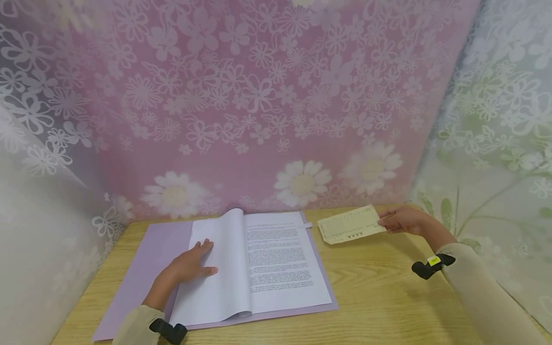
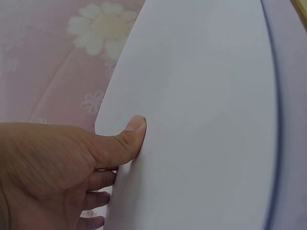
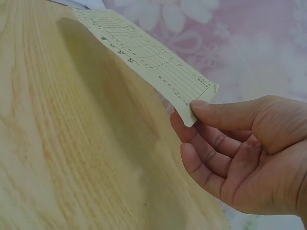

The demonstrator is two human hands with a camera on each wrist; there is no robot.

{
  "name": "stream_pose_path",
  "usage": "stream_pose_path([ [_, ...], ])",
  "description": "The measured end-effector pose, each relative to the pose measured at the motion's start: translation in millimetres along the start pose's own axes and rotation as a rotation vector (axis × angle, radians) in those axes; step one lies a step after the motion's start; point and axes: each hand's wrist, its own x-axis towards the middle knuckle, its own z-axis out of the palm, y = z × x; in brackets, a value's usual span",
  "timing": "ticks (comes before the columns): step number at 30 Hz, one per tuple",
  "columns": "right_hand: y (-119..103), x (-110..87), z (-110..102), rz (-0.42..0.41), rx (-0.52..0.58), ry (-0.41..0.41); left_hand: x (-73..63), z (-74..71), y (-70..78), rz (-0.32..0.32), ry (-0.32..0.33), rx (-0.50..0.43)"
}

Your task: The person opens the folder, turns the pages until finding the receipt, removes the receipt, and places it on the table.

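Note:
A stack of printed sheets (image 1: pixel 280 258) lies open on a purple folder (image 1: pixel 148 268), with a blank-looking page (image 1: pixel 215 287) turned over to the left and curving up near the middle. My left hand (image 1: pixel 189 266) rests on that turned page, fingers spread and thumb apart; the left wrist view shows the thumb (image 2: pixel 136 129) against the white paper. Off to the right, my right hand (image 1: pixel 405 221) pinches the corner of a pale yellow paper slip (image 1: pixel 349 225) between thumb and fingers. Printed lines and a ruled table show on the slip (image 3: pixel 148 55), which is tilted above the table.
Everything lies on a light wooden table (image 1: pixel 371 297). A flowered pink curtain (image 1: pixel 258 120) stands behind its back edge, with pale flowered sheets at both sides. A small white tab (image 1: pixel 308 225) sticks out from the right edge of the sheets.

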Motion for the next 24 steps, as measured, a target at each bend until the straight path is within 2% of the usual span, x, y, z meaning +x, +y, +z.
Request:
stream_pose_path([
  [9,13,-0.9,8,0.0,0.003,0.009,0.7,0.6,-3.5,0.012,-0.012,0.001],
  [18,22,2.9,20,0.012,0.02,0.077,-2.4,0.1,0.1,0.014,-0.011,-0.008],
  [24,30,2.5,26,0.046,0.008,0.145,1.8,1.3,-3.3,0.015,-0.005,0.019],
])
